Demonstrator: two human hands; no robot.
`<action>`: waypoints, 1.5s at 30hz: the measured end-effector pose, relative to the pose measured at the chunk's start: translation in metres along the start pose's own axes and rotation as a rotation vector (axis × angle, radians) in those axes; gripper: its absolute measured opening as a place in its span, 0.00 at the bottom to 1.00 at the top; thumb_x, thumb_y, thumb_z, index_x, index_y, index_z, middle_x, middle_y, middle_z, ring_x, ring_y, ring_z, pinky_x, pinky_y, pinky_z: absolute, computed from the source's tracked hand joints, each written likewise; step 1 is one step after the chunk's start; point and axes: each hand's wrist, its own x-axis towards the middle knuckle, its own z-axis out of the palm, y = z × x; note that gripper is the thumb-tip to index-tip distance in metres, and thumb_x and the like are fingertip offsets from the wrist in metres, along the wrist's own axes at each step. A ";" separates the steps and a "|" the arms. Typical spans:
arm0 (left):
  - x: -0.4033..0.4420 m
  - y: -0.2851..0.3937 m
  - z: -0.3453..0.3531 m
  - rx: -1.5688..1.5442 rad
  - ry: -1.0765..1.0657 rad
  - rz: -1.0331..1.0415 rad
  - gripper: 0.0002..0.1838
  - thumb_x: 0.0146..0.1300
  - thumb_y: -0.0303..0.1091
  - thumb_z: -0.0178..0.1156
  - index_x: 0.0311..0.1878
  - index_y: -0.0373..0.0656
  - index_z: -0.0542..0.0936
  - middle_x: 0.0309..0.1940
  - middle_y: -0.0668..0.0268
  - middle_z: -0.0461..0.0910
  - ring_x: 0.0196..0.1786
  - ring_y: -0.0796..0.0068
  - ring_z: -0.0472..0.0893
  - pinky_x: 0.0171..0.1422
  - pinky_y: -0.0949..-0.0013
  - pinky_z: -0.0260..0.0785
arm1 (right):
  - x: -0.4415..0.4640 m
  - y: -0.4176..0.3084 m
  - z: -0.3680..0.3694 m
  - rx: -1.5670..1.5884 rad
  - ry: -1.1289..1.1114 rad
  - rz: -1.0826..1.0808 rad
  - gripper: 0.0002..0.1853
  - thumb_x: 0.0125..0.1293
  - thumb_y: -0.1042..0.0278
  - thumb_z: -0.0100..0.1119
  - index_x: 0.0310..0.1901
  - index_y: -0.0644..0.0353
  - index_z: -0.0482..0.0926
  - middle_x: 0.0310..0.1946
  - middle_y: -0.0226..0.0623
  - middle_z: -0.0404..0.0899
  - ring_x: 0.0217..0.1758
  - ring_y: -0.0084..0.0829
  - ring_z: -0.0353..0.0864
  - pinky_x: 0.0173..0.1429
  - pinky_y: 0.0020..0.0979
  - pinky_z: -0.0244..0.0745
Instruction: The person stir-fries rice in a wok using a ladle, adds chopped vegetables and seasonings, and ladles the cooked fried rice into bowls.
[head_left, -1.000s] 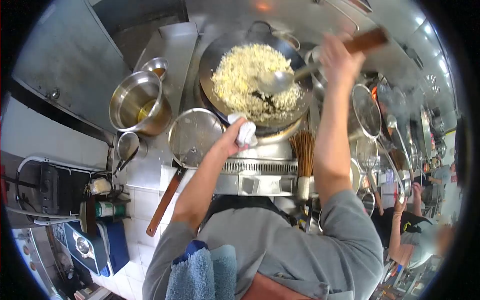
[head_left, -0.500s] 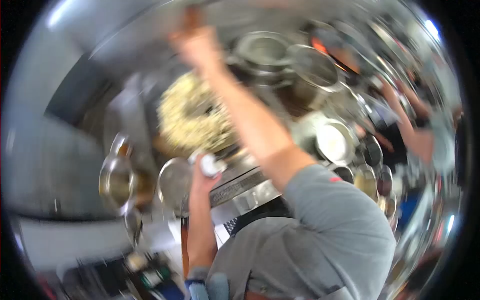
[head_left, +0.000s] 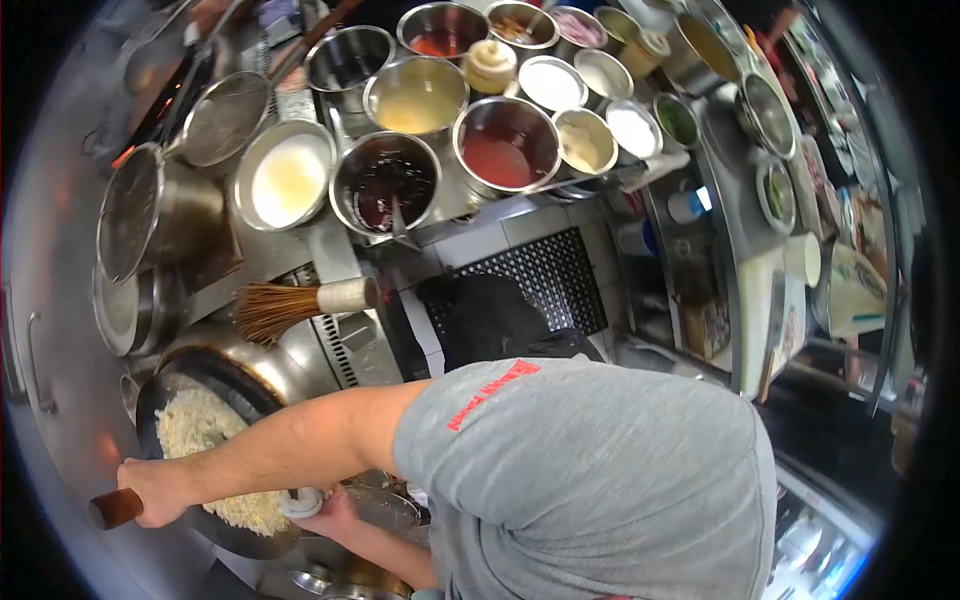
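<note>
The view has swung right: fried rice (head_left: 195, 418) now sits in the wok (head_left: 243, 378), lower left. Right hand (head_left: 155, 490) grips wooden ladle handle (head_left: 117, 509); left hand (head_left: 333, 513) clutches white cloth (head_left: 301, 503) at the rim; steady bracing should aid stirring.

Hndl (head_left: 116, 509) smooth wd – wok (head_left: 238, 382) dull mtl – shirt (head_left: 610, 450) matt cloth

Wears gry tee (head_left: 600, 470) w/ red lettering (head_left: 495, 393) on R slv (head_left: 470, 450).

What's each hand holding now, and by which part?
The right hand grips the ladle's wooden handle, its end sticking out. The left hand holds a white cloth at the edge of the wok; whether it also grips the wok is hidden.
</note>
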 end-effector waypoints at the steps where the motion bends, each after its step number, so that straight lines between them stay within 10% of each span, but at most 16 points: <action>1: 0.000 0.002 -0.001 0.019 -0.039 -0.035 0.29 0.57 0.58 0.51 0.54 0.46 0.72 0.46 0.62 0.75 0.40 0.63 0.75 0.28 0.70 0.65 | -0.003 0.002 -0.005 -0.003 0.004 0.000 0.06 0.37 0.79 0.52 0.10 0.68 0.67 0.10 0.50 0.69 0.15 0.47 0.73 0.19 0.41 0.64; 13: -0.004 0.001 -0.013 0.019 -0.133 -0.064 0.31 0.56 0.60 0.53 0.54 0.45 0.69 0.43 0.62 0.74 0.35 0.66 0.73 0.27 0.69 0.64 | -0.027 -0.006 -0.002 0.066 0.150 0.024 0.06 0.40 0.78 0.53 0.13 0.69 0.68 0.10 0.49 0.70 0.14 0.43 0.72 0.20 0.39 0.66; 19: -0.014 0.008 0.007 -0.029 -0.165 -0.199 0.33 0.54 0.66 0.47 0.50 0.47 0.71 0.43 0.64 0.76 0.36 0.66 0.76 0.25 0.73 0.64 | -0.037 0.007 0.012 0.288 0.138 0.325 0.17 0.55 0.70 0.59 0.44 0.64 0.67 0.34 0.33 0.70 0.37 0.21 0.69 0.39 0.26 0.69; 23: 0.004 0.003 -0.004 -0.086 -0.150 -0.123 0.29 0.54 0.67 0.48 0.48 0.54 0.70 0.38 0.64 0.77 0.36 0.64 0.77 0.26 0.66 0.65 | 0.007 -0.035 0.037 0.092 0.012 -0.071 0.06 0.48 0.72 0.56 0.22 0.62 0.69 0.14 0.23 0.61 0.20 0.18 0.63 0.27 0.27 0.63; 25: 0.002 -0.001 -0.007 -0.137 -0.151 -0.082 0.24 0.56 0.64 0.50 0.45 0.56 0.72 0.38 0.64 0.77 0.37 0.61 0.77 0.30 0.63 0.67 | 0.031 -0.063 0.068 -0.007 0.007 -0.148 0.12 0.47 0.66 0.63 0.26 0.64 0.71 0.19 0.28 0.67 0.27 0.20 0.67 0.32 0.29 0.66; 27: 0.018 -0.010 -0.018 -0.261 -0.225 -0.123 0.25 0.57 0.62 0.51 0.45 0.52 0.72 0.40 0.62 0.76 0.42 0.58 0.76 0.36 0.57 0.69 | 0.051 -0.115 0.075 -0.126 -0.291 0.011 0.16 0.50 0.62 0.65 0.32 0.64 0.71 0.31 0.37 0.71 0.36 0.25 0.70 0.40 0.34 0.67; 31: 0.014 -0.014 -0.008 -0.394 -0.162 -0.088 0.21 0.56 0.56 0.56 0.44 0.51 0.74 0.42 0.62 0.74 0.47 0.58 0.74 0.47 0.54 0.69 | 0.054 -0.105 0.121 0.401 -0.308 0.000 0.14 0.58 0.74 0.55 0.17 0.55 0.67 0.10 0.22 0.59 0.11 0.16 0.56 0.17 0.22 0.48; 35: 0.009 -0.005 -0.004 -0.385 -0.134 -0.042 0.15 0.58 0.48 0.55 0.43 0.51 0.74 0.43 0.64 0.74 0.47 0.61 0.74 0.49 0.53 0.69 | 0.036 0.030 0.120 0.070 -0.344 -0.057 0.13 0.53 0.76 0.57 0.16 0.56 0.65 0.09 0.22 0.59 0.09 0.17 0.57 0.14 0.24 0.50; 39: 0.005 0.007 0.005 -0.392 -0.088 -0.047 0.12 0.62 0.42 0.51 0.43 0.47 0.72 0.37 0.64 0.75 0.40 0.62 0.77 0.42 0.56 0.72 | 0.071 -0.031 0.099 0.123 -0.473 0.258 0.07 0.54 0.76 0.56 0.22 0.57 0.68 0.11 0.22 0.61 0.10 0.17 0.59 0.14 0.22 0.49; 45: -0.042 -0.058 0.056 -0.419 0.024 0.224 0.10 0.66 0.36 0.44 0.47 0.44 0.69 0.39 0.60 0.78 0.38 0.63 0.80 0.36 0.58 0.75 | 0.083 -0.008 0.073 0.037 -0.226 0.088 0.13 0.52 0.75 0.55 0.15 0.54 0.64 0.09 0.22 0.60 0.09 0.17 0.57 0.14 0.24 0.49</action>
